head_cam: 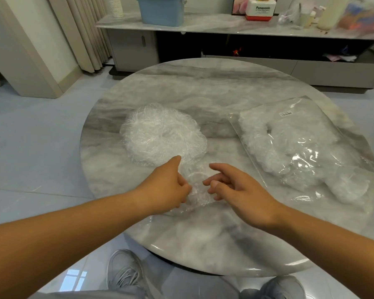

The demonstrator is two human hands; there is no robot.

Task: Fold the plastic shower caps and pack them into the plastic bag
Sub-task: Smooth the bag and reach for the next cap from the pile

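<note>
Your round marble table fills the middle of the frame. Behind it, across the top edge, runs a long low cabinet with a marble top.

At the right of the table lies the clear plastic bag, flat and slanted, with crumpled white shower caps already inside and a small label near its upper end.

Left of centre, well apart from the bag, sits a loose pile of shower caps.

A blue bin stands on the cabinet at upper centre.

Your left hand is at lower centre. Its index finger points up towards the pile, while its other fingers curl in on a single shower cap.

Your right hand faces it, fingers loosely bent, tips at the cap's gathered edge. Whether they actually pinch the film you cannot tell.

That clear, crumpled cap lies on the table between your hands, just below the pile.

A Panasonic box sits at upper right.
</note>
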